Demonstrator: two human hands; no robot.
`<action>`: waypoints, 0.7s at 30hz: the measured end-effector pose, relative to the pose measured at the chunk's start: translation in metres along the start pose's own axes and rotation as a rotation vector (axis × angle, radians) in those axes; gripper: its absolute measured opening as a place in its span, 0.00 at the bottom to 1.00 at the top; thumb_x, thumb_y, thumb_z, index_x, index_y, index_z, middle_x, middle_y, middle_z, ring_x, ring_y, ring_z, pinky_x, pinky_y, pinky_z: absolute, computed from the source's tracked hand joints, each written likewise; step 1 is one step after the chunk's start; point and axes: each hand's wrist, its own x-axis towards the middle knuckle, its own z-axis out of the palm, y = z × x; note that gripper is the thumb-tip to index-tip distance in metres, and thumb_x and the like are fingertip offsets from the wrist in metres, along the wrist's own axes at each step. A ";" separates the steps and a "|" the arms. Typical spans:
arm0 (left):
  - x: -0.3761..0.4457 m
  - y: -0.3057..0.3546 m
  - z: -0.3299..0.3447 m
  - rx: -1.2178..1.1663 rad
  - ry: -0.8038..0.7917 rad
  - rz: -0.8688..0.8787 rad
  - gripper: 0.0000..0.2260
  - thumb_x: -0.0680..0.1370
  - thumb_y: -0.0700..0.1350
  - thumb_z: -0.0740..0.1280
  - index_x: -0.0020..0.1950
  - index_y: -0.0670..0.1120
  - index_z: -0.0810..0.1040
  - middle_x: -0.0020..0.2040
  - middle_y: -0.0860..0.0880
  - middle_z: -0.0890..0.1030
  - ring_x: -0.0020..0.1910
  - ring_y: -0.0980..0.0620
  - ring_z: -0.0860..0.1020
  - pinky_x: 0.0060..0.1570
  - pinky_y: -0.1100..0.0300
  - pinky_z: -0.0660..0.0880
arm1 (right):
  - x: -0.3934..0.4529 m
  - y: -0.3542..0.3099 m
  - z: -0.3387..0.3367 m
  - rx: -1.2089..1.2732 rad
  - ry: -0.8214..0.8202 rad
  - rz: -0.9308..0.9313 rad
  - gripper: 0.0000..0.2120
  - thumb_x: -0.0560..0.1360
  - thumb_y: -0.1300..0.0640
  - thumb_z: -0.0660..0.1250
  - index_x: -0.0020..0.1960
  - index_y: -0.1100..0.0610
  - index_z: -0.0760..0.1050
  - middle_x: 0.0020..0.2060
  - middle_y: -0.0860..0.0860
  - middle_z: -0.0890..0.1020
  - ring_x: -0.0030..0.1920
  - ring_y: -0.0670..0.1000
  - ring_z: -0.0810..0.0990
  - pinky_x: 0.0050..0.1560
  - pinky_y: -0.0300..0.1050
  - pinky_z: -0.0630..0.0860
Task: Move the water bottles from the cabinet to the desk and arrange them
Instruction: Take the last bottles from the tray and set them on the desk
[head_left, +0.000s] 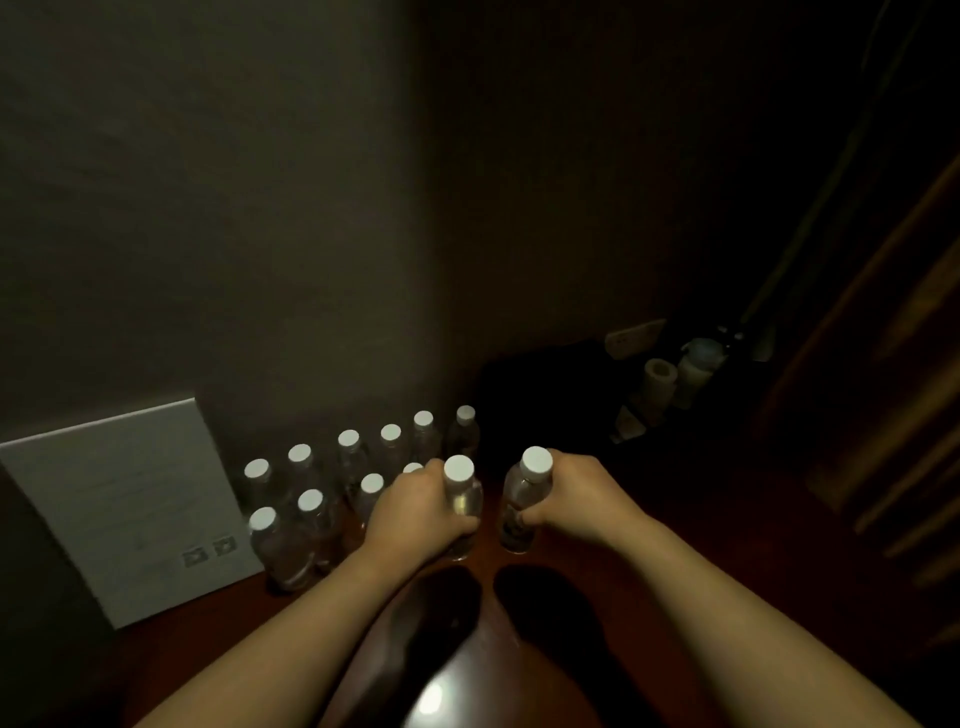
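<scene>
Several clear water bottles with white caps (310, 501) stand in two rows on the dark wooden desk (649, 519), close to the wall. My left hand (415, 506) grips one upright bottle (461, 486) at the right end of the front row. My right hand (576, 493) grips another upright bottle (524, 499) just to the right of it. Both bottles sit low over the desk; whether they touch it I cannot tell. The cabinet is out of view.
A white card or box (124, 499) leans against the wall at the left. A dark object (540, 384) sits behind the bottles. At the back right stand a paper roll (657, 382), a pale container (696, 371) and a wall socket (634, 335).
</scene>
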 end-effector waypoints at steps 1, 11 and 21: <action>0.007 0.001 0.007 -0.012 0.010 -0.019 0.23 0.62 0.62 0.71 0.49 0.50 0.74 0.45 0.51 0.80 0.47 0.47 0.80 0.41 0.54 0.77 | 0.010 0.006 0.001 0.010 -0.012 -0.006 0.21 0.61 0.53 0.79 0.52 0.50 0.77 0.48 0.45 0.81 0.49 0.46 0.80 0.48 0.41 0.77; 0.062 -0.005 0.061 -0.084 0.021 -0.155 0.23 0.66 0.62 0.72 0.52 0.48 0.75 0.46 0.52 0.82 0.46 0.48 0.81 0.41 0.56 0.77 | 0.093 0.047 0.043 0.100 -0.137 0.013 0.19 0.62 0.53 0.78 0.51 0.50 0.77 0.46 0.45 0.83 0.47 0.46 0.82 0.50 0.44 0.80; 0.080 -0.022 0.103 -0.188 -0.010 -0.215 0.18 0.67 0.52 0.75 0.53 0.50 0.77 0.48 0.52 0.83 0.47 0.50 0.82 0.43 0.59 0.77 | 0.131 0.074 0.089 0.115 -0.207 0.044 0.26 0.63 0.51 0.78 0.58 0.51 0.77 0.53 0.48 0.84 0.54 0.50 0.82 0.56 0.47 0.79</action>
